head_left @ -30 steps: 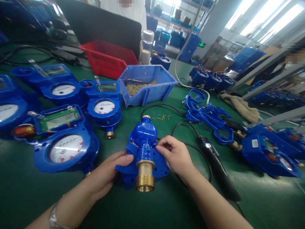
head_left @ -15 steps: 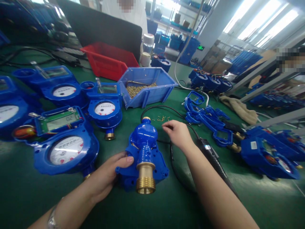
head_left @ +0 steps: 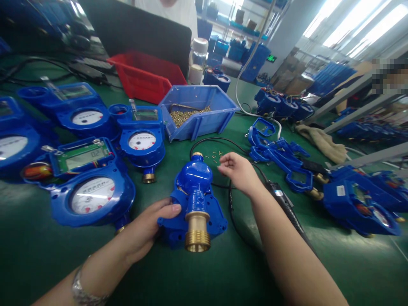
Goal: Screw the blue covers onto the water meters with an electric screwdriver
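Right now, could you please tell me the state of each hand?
Left hand: gripping the face-down blue meter by its edge.
Right hand: fingers pinched over the loose brass screws; holding one cannot be told.

Red bin [head_left: 143, 80] behind blue bin [head_left: 204, 123] (brass screws [head_left: 188, 114], probably); dial meters [head_left: 92, 195] crowd the left.

Meter body [head_left: 194, 199] lies centre, near side of table [head_left: 223, 272]. Left hand [head_left: 145, 231] is against its left edge. Right hand [head_left: 239, 172] is just far-right of it, at loose screws [head_left: 216, 155], possibly touching. Screw bin [head_left: 197, 110] lies beyond, dial meters [head_left: 92, 195] left, screwdriver [head_left: 287, 208] right.
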Tool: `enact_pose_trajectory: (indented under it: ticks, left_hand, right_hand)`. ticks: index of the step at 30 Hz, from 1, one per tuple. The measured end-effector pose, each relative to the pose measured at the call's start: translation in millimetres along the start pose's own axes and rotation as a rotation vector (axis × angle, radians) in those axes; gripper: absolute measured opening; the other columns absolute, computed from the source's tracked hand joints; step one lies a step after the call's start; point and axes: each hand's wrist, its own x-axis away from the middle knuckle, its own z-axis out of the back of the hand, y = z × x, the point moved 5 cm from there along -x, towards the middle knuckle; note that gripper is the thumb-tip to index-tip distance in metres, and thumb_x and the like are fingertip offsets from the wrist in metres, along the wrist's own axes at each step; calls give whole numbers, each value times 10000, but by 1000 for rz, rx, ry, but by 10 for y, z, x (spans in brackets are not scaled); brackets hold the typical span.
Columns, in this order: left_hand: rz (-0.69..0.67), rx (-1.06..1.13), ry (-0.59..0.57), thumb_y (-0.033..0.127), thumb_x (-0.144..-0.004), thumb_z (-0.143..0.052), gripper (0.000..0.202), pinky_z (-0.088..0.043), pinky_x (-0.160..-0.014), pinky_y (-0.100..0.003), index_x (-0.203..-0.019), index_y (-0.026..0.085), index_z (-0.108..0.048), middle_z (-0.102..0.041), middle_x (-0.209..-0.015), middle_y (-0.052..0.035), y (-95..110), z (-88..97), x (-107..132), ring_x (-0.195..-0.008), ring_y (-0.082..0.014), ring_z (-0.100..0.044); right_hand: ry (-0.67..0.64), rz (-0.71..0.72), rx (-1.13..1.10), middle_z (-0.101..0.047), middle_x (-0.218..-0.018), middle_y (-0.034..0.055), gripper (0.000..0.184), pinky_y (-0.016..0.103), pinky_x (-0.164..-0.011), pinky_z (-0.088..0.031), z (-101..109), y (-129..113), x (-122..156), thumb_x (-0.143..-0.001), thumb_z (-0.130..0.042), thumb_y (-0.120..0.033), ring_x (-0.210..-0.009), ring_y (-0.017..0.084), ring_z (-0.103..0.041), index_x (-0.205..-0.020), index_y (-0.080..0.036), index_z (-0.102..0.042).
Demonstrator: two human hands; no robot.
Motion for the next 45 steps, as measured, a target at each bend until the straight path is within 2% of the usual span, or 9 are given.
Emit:
enact_pose_trajectory:
  ticks: [4,7,14,19,26,29,32,40,45]
  left_hand:
    - [1,9,-18,417,-702,-687,367,-442,-849,-339,-960,156,-678,-724,-951,-70,-5,-5,-2,-879,-239,-642]
    - [7,4,-9,419,-700,-684,402,-444,-846,-343,-1001,153,-673,-721,-972,-77,-20,10,-7,-875,-244,-645]
    - [9,4,-4,402,-717,-673,420,-458,-836,-338,-1057,156,-661,-721,-994,-70,-29,6,-15,-905,-251,-649]
    - [5,20,-24,406,-715,-680,393,-464,-834,-327,-1022,162,-670,-725,-981,-63,-16,-9,-5,-893,-239,-653]
    - [-2,17,19,442,-692,-694,402,-452,-838,-328,-973,156,-668,-726,-966,-68,-28,11,-5,-900,-244,-647]
    - [-8,21,39,461,-677,-698,476,-439,-860,-355,-1032,149,-649,-717,-996,-82,-28,13,-2,-936,-266,-638]
    - [-3,22,64,467,-663,-703,514,-433,-861,-360,-1058,143,-639,-712,-1012,-88,-32,21,0,-956,-273,-630]
    - [-25,34,63,414,-679,-692,455,-454,-798,-327,-1042,146,-635,-724,-943,-67,-42,39,-9,-900,-243,-645]
    - [-51,29,74,434,-678,-694,467,-455,-822,-335,-1021,125,-626,-719,-951,-85,-47,34,-17,-916,-246,-637]
  right_hand:
    - [-258,20,-234,-556,-578,-4,135,244,-530,-453,-16,-183,683,-756,-599,-272,-541,128,-531,-704,-150,-574]
    - [-318,65,-273,-566,-637,10,195,239,-567,-430,-49,-212,945,-760,-614,-311,-595,126,-523,-645,-156,-589]
    - [-325,73,-244,-541,-692,-4,137,238,-621,-404,-118,-208,959,-730,-656,-249,-655,123,-506,-633,-169,-604]
    - [-374,-49,-310,-505,-567,-39,343,211,-482,-375,-131,-121,893,-592,-765,-406,-521,104,-459,-645,-164,-528]
    - [56,-119,58,-599,-830,24,94,306,-743,-483,136,262,-157,-837,-612,-214,-777,143,-575,-855,-129,-578]
    - [109,-160,247,-603,-970,50,147,374,-807,-496,117,376,-559,-885,-582,-262,-893,177,-587,-934,-124,-598]
    - [112,-173,364,-601,-1022,61,188,382,-816,-504,58,420,-705,-898,-568,-294,-914,183,-591,-991,-133,-597]
    - [201,-69,377,-625,-915,39,173,359,-776,-513,97,213,-554,-885,-590,-286,-840,167,-610,-915,-117,-611]
    - [459,75,242,-645,-757,-6,39,288,-700,-495,296,-337,339,-830,-620,-185,-716,152,-614,-825,-160,-650]
